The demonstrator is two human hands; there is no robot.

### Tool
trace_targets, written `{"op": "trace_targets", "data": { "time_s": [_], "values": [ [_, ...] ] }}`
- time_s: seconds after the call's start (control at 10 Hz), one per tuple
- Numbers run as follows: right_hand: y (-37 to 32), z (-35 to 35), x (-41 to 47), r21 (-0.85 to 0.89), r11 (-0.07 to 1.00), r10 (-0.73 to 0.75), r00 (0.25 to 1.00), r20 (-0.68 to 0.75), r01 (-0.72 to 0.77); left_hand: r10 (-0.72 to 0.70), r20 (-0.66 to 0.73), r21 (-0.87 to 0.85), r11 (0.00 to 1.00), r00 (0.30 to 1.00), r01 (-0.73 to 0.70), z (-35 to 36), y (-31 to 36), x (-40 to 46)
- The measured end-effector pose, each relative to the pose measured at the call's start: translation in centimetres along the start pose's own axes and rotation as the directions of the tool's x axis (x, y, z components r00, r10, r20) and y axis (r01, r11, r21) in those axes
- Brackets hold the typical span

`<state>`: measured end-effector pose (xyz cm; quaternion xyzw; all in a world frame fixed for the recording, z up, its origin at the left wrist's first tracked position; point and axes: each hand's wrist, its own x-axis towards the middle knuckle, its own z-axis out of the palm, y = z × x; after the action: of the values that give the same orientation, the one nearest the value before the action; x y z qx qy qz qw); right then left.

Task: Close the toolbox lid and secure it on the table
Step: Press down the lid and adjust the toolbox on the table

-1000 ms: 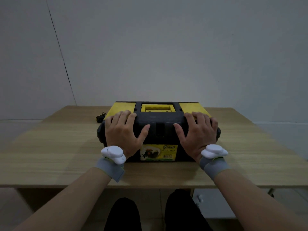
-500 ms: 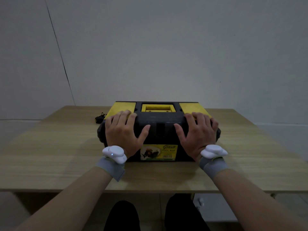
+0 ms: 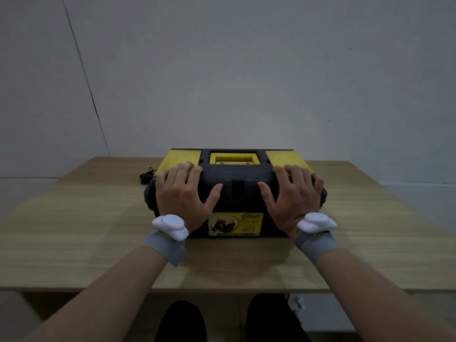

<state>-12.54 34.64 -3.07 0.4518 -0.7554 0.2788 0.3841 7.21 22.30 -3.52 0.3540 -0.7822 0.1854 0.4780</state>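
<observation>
A black toolbox [image 3: 235, 193] with yellow lid panels and a yellow handle recess stands in the middle of the wooden table [image 3: 74, 230], its lid [image 3: 234, 172] down flat. My left hand [image 3: 183, 193] lies spread over the lid's front left edge, fingers on the yellow panel and thumb on the black front. My right hand [image 3: 293, 196] lies the same way on the front right. Both palms cover the places on the front below them. A yellow label [image 3: 235, 224] shows on the front between my wrists.
A small dark object [image 3: 147, 176] lies on the table behind the toolbox's left end. A grey wall rises just behind the table. The table's near edge [image 3: 222, 290] runs above my knees.
Hardly anything has moved; both hands stay pressed on the lid in the same places, and the view has shifted very slightly.
</observation>
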Motion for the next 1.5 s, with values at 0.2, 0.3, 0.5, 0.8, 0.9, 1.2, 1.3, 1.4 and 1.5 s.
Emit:
{"op": "trace_targets", "data": {
  "time_s": [0.2,0.3,0.5,0.8,0.9,1.2,1.3,1.4,1.5],
  "values": [
    [0.1,0.5,0.4,-0.001,1.000,-0.006,1.000,-0.002,0.006,-0.001,0.005,0.005,1.000,1.000,0.001,0.5,-0.1,0.4],
    [0.1,0.7,0.6,-0.008,1.000,-0.007,1.000,0.002,0.007,0.003,0.009,0.011,1.000,1.000,-0.003,0.7,-0.1,0.6],
    [0.1,1.3,1.0,-0.006,1.000,-0.006,1.000,0.006,0.006,-0.002,0.013,0.008,1.000,1.000,0.002,1.1,-0.3,0.9],
    [0.2,2.2,1.7,-0.015,1.000,-0.012,1.000,0.011,0.012,0.001,0.021,0.014,1.000,1.000,-0.001,2.0,-0.6,1.5],
    [0.2,2.6,2.0,-0.021,1.000,-0.015,1.000,0.011,0.016,0.001,0.023,0.011,1.000,1.000,-0.002,2.4,-0.8,1.7],
    [0.3,4.1,2.8,-0.033,0.999,-0.018,1.000,0.004,0.018,0.009,0.004,0.021,1.000,1.000,-0.009,3.8,-1.3,2.4],
    [0.3,4.4,2.9,-0.025,0.999,-0.021,1.000,-0.010,0.021,0.012,0.007,0.021,1.000,1.000,-0.012,4.1,-1.4,2.6],
    [0.4,4.7,3.1,-0.019,1.000,-0.024,1.000,-0.008,0.024,0.014,0.014,0.026,1.000,1.000,-0.015,4.4,-1.5,2.7],
    [0.3,5.0,3.3,-0.023,0.999,-0.023,1.000,-0.002,0.023,0.015,0.011,0.025,1.000,1.000,-0.015,4.7,-1.6,2.8]
  ]
}}
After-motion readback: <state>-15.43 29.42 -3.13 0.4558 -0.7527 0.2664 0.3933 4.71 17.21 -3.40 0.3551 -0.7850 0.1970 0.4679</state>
